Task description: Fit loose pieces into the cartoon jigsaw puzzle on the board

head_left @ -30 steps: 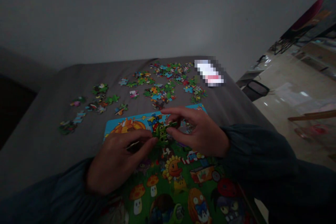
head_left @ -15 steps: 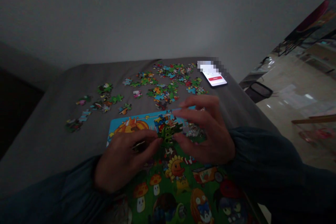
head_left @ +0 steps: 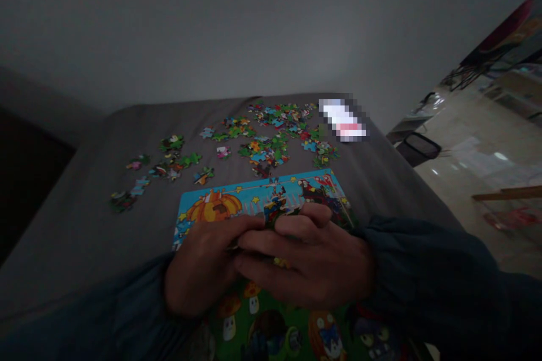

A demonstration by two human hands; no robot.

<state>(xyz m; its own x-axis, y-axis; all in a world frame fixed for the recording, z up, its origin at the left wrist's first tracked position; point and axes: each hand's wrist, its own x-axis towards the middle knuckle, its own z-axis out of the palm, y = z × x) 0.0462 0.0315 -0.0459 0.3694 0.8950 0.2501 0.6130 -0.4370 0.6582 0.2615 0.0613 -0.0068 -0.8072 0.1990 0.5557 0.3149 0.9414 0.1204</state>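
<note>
My left hand [head_left: 203,268] is closed over the left side of a jigsaw puzzle board [head_left: 260,186]. A thin pale edge, looking like puzzle pieces, shows at its fingertips. Across the middle of the board lies my right hand [head_left: 313,262], its fingers curled and meeting the left fingers. What the right fingers pinch is hidden. Just beyond the knuckles, a small cluster of joined pieces [head_left: 276,201] shows blue and yellow parts. The board's picture has an orange pumpkin [head_left: 214,207] at the upper left and mushrooms [head_left: 229,324] near me.
Loose puzzle pieces [head_left: 271,149] are scattered beyond the board on the grey cloth [head_left: 97,180], with more pieces [head_left: 169,168] to the left. A lit phone [head_left: 342,120] lies at the back right. A wall [head_left: 237,28] rises behind the table.
My right hand has moved left and toward me, from beside the green piece to my left fingers. The board's upper right is now uncovered, and the sunflower is mostly covered.
</note>
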